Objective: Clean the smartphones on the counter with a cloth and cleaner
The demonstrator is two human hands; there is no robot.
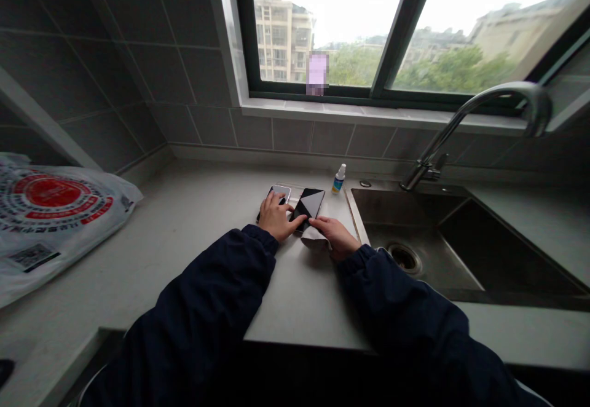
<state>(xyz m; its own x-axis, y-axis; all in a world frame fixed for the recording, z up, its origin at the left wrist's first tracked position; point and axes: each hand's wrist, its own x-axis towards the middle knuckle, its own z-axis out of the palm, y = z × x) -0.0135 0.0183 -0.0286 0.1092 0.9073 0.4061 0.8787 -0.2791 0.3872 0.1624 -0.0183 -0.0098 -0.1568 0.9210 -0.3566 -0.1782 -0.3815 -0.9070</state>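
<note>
Window (350, 26): wide, dark-framed, above the tiled back wall; buildings and trees show beyond it.
Countertop (193, 222): pale, running from the left corner to the sink.
Sink (461, 241): steel basin set into the counter on the right, drain near its front left.
Plastic bag (50, 216): white with red print, lying at the far left of the counter.
Tap (474, 124): curved, rising behind the sink.
Left hand (276, 215): lying flat, fingers spread, resting across the near ends of both phones; it grips nothing.
Right hand (338, 235): closed on a pale cloth, just beside the sink's left rim.
Cloth (314, 240): crumpled under the right hand, touching the near edge of the dark phone.
Dark phone (310, 205): flat on the counter, screen up, between the hands.
Silver-edged phone (276, 197): flat, just left of the dark one, partly under the left hand.
Small bottle (339, 178): upright behind the phones, white with a blue label.
</note>
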